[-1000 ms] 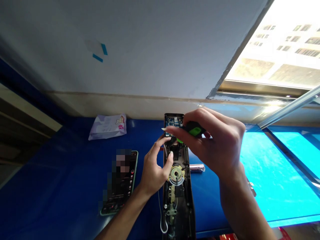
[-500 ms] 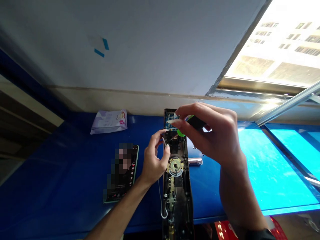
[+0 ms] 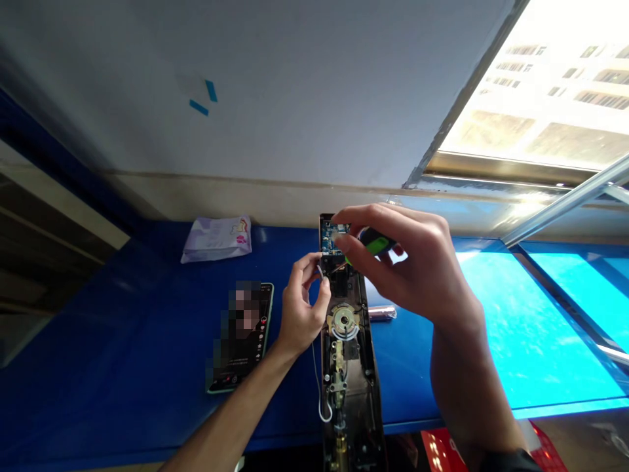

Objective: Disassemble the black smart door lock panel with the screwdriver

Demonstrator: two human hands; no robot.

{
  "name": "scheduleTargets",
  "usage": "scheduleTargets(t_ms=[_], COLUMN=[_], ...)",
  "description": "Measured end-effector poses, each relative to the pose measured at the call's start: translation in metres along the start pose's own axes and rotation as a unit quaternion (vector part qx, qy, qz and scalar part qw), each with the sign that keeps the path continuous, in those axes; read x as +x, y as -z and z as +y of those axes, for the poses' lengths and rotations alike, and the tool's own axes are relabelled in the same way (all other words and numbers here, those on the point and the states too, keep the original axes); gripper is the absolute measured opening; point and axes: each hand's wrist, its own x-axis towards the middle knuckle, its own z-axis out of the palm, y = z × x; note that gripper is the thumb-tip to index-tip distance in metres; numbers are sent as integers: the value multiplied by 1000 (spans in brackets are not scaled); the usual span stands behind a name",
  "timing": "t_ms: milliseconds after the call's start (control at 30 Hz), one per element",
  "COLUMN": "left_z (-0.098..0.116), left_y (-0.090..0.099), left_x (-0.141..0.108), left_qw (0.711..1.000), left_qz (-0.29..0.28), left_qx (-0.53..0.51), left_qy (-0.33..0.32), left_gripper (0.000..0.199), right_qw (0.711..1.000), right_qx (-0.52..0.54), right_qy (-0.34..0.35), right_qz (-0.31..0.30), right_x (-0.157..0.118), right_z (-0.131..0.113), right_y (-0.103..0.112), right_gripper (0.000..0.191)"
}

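Observation:
A long black housing that looks like an opened door lock (image 3: 351, 364) lies lengthwise in front of me, its inner parts exposed. At its far end is a blue circuit board (image 3: 329, 239), partly covered by my fingers. My right hand (image 3: 413, 262) grips a screwdriver (image 3: 377, 244) with a black and green handle. Its shaft slants down to the left, over the housing just below the board. At the housing's left edge my left hand (image 3: 304, 301) pinches a thin white wire (image 3: 320, 270). A loop of the wire hangs down beside the housing.
All this rests on a blue table (image 3: 162, 354). To the left lie a phone (image 3: 246, 341) with a lit screen and a light purple packet (image 3: 217, 239). A shiny pinkish tube-like object (image 3: 383, 313) sticks out right of the housing. A wall (image 3: 275, 98) rises behind.
My right hand and the screwdriver have shifted slightly left, still over the same part of the housing. My left hand keeps its pinch on the wire. The view has moved a little.

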Motion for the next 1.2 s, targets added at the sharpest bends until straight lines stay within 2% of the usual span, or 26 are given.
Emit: scheduleTargets(t_ms=[100, 233, 333, 367, 467, 500, 567, 700, 767, 833, 967, 1067, 1100, 1200], left_z=[1, 3, 3, 3, 3, 2, 3, 7, 8, 6, 2, 1, 1, 4], left_y=[0, 0, 1, 1, 1, 1, 1, 1, 2, 2, 1, 1, 1, 2], left_x=[-1, -1, -2, -2, -2, -2, -2, -1, 0, -1, -2, -2, -2, -1], left_qw=[1000, 1000, 1000, 1000, 1000, 1000, 1000, 999, 999, 999, 1000, 999, 999, 999], left_qz=[5, 5, 2, 1, 1, 2, 3, -3, -2, -1, -3, -2, -3, -3], left_qx=[14, 22, 20, 20, 21, 23, 29, 44, 45, 40, 30, 32, 34, 36], left_qy=[-8, -5, 0, 2, 0, -3, -7, -6, -8, -8, -7, -11, -12, -12], left_gripper=[37, 35, 37, 37, 36, 35, 34, 36, 38, 38, 36, 35, 35, 36], right_qw=[1000, 998, 996, 997, 1000, 1000, 1000, 995, 994, 996, 999, 999, 1000, 999], right_qx=[11, 55, 63, 56, 7, -4, 6, 63, 68, 56, -21, -23, -14, 3], right_qy=[5, 27, 33, 29, 15, 13, 19, 55, 64, 56, 25, 20, 21, 26], right_qz=[11, -32, -47, -38, 12, 22, 16, -44, -57, -47, 25, 34, 18, -35], right_x=[0, -2, -1, -1, 0, 0, 0, 1, 1, 1, -1, -3, -3, -4], right_z=[0, -1, -2, -2, 0, 0, -1, -4, -5, -4, -2, -3, -4, -6], right_y=[0, 3, 2, 2, -2, -3, -4, -5, -5, -5, -5, -3, -1, 3], right_gripper=[17, 40, 47, 43, 13, 11, 14, 40, 43, 39, 11, 10, 11, 39])
